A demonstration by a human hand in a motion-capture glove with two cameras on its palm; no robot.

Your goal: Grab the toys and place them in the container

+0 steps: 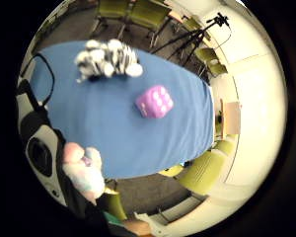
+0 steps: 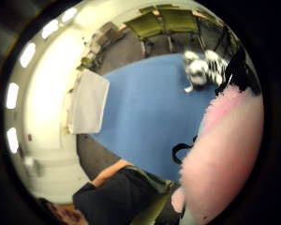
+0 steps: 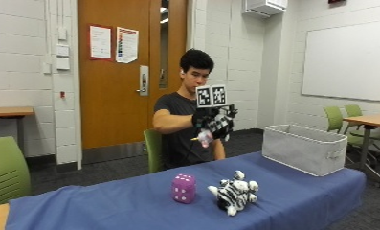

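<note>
My gloved right hand [image 3: 212, 122] is raised at chest height behind the table and grips a pink plush toy [image 3: 205, 138]. That toy fills one side of the thumb side palm view [image 2: 225, 150] and shows pastel at the edge of the other palm view [image 1: 84, 173]. A zebra plush [image 3: 235, 192] [image 1: 108, 59] [image 2: 203, 68] lies on the blue tablecloth [image 3: 113, 206]. Beside it stands a purple plush die [image 3: 184, 188] [image 1: 155, 101]. The grey fabric container [image 3: 304, 148] [image 2: 88, 103] stands at the table's right end, away from the hand.
Green chairs [image 3: 5, 167] stand at the left, behind the person and at the far right by a wooden table [image 3: 368, 120]. A tripod [image 1: 197, 37] stands on the floor beyond the table.
</note>
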